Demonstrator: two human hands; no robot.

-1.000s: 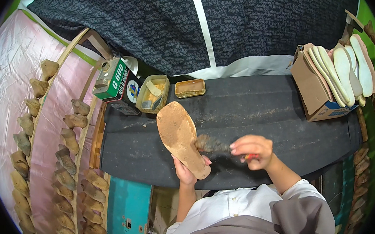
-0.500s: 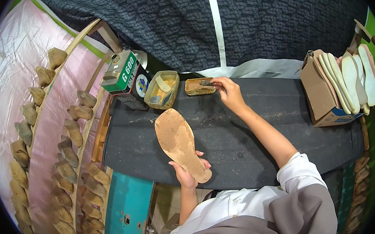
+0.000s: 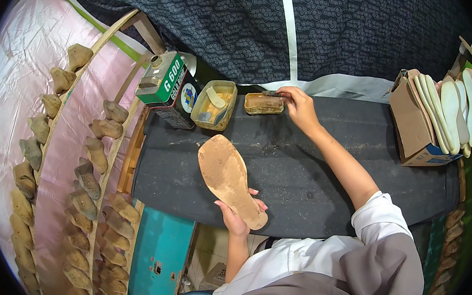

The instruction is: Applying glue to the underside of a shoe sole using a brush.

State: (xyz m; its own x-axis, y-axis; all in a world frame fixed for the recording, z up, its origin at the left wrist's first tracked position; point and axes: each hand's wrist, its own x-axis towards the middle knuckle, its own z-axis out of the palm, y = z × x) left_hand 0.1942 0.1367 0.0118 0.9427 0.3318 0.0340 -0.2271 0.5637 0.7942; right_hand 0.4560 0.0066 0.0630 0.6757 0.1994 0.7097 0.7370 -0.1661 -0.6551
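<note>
My left hand [image 3: 234, 220] is closed round the narrow heel end of a brown shoe sole [image 3: 224, 170], fingers at one edge and thumb at the other. The sole is tilted up in front of me, its wide toe end pointing away. Its face looks brown and patchy, with a paler rim. Farther off, my right hand [image 3: 301, 109] pinches a small dark tool [image 3: 270, 94] whose kind I cannot make out. The tool is at the far right rim of a shallow rectangular tray [image 3: 265, 111], which has a brownish coating inside.
Left of the tray stand a yellowish plastic tub [image 3: 214, 106] with spatula-like pieces in it and a green and black metal can [image 3: 169, 91]. At the right is a cardboard box [image 3: 411, 120] of pale insoles [image 3: 450, 111]. Wooden shoe lasts [image 3: 87, 178] line racks beside the black-covered table [image 3: 310, 180].
My right hand has lifted the dark tool from inside the tray toward its far rim. The view has shifted a little; the sole stays in my left hand.
</note>
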